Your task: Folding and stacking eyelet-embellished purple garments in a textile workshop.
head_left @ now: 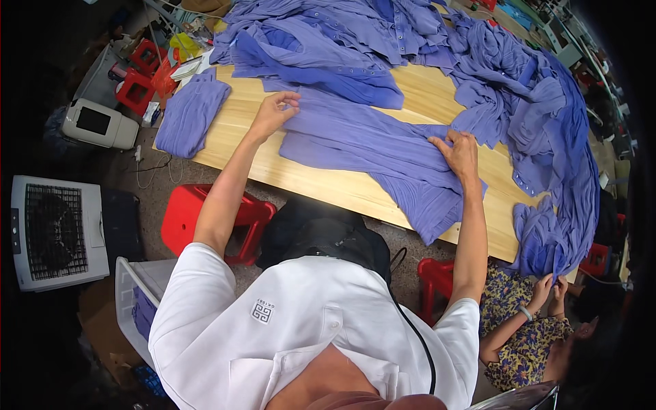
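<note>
A purple-blue shirt [369,140] of crinkled cloth lies stretched lengthwise across the wooden table [311,179] in front of me. One part of it hangs over the near edge, toward the right. My left hand [275,115] is at the shirt's left end, thumb and fingers closed in a pinch on its edge. At the other end, my right hand [459,152] has its fingers curled onto the cloth, gripping it near the upper edge. To the left of my left hand, a folded purple garment [195,115] rests on the table's corner.
Heaped purple shirts [321,51] cover the far side, with more [540,123] spilling off the right edge. A co-worker's hands [543,294] hold cloth there. Red stools [188,213] stand below the table. A white bin [130,287] and grey appliance [58,232] stand left.
</note>
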Available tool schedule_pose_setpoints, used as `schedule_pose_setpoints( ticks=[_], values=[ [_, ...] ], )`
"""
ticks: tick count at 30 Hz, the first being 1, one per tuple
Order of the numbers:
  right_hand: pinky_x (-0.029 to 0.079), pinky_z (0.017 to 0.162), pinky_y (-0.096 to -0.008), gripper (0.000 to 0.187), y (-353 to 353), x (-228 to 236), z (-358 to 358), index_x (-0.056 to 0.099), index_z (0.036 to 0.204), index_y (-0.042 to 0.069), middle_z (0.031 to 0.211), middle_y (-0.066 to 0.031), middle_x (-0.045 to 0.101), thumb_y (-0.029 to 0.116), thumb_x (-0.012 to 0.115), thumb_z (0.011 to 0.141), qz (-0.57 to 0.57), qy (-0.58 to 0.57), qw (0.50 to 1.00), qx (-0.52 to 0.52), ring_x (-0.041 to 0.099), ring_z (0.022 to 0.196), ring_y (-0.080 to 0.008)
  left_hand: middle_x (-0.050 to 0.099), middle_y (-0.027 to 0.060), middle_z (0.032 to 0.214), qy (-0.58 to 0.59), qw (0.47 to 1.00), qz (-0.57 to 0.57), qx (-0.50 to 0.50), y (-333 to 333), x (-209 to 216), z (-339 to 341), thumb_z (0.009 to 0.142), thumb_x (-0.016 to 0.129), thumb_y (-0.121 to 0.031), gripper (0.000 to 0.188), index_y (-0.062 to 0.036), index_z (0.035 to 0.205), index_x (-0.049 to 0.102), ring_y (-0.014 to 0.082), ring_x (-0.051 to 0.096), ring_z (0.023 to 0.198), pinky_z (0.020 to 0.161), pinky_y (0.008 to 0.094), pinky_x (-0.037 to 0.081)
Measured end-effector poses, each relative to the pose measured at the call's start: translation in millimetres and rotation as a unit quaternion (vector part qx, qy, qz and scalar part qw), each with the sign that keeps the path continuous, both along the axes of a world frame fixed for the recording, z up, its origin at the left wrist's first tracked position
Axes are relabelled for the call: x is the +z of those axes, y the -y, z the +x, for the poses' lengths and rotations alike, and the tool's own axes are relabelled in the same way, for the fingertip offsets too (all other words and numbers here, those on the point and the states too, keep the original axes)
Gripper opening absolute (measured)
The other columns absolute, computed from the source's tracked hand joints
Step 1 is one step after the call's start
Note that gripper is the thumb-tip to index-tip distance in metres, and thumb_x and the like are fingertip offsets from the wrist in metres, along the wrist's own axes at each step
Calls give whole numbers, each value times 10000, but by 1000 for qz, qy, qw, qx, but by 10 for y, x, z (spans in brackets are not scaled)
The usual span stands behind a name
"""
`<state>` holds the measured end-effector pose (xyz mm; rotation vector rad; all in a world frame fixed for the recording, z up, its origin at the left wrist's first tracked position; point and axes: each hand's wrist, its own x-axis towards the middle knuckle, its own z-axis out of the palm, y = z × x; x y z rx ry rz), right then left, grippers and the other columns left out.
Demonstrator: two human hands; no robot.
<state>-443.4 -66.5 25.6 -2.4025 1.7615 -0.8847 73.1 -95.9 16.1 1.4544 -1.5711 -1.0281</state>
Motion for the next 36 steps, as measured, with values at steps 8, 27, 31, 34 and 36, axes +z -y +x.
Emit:
schedule_pose_setpoints(
  ticks=[8, 27, 31, 34, 36],
  values=[
    [531, 986, -503, 495, -19, 10, -158, 679, 731, 7, 627, -179, 633, 418, 922, 863, 22, -31, 999, -24, 638, 643, -423, 692, 16, 1159, -24, 998, -57, -10, 131, -158, -109, 927, 858, -84, 457, -61, 1370, 749, 28, 525, 807, 722, 217, 483],
    [161, 1305, -724, 899, -636, -275, 960, 493, 1665, 108, 1744, -241, 398, 710, 612, 1008, 65, -133, 988, -53, 339, 1645, -381, 766, 269, 1085, 341, 920, -109, 161, -373, -305, -608, 897, 873, -538, 654, 45, 1128, 687, 485, 720, 1057, 903, 577, 554],
    [149, 1288, -758, 861, -572, -111, 1650, 515, 1660, 170, 1750, -253, 373, 709, 627, 998, 16, -71, 996, -58, 296, 1654, -418, 790, 300, 1033, 228, 964, -73, 116, -429, -244, -515, 929, 884, -430, 575, 53, 1160, 676, 487, 771, 988, 856, 518, 593],
    [153, 1286, -750, 876, -581, -498, 1847, 550, 1634, 159, 1729, -254, 397, 740, 612, 982, -5, -60, 997, -52, 292, 1647, -417, 808, 251, 1076, 137, 986, -68, 73, -454, -135, -411, 973, 864, -248, 430, 51, 1226, 686, 374, 793, 1006, 910, 425, 597],
    [148, 1283, -756, 876, -598, -533, 1909, 550, 1638, 168, 1729, -260, 396, 752, 591, 986, 38, -32, 999, -15, 281, 1653, -414, 799, 172, 1171, -30, 998, -20, 57, -505, -165, -271, 987, 836, -142, 388, 57, 1283, 683, 250, 754, 1077, 981, 372, 571]
  ],
)
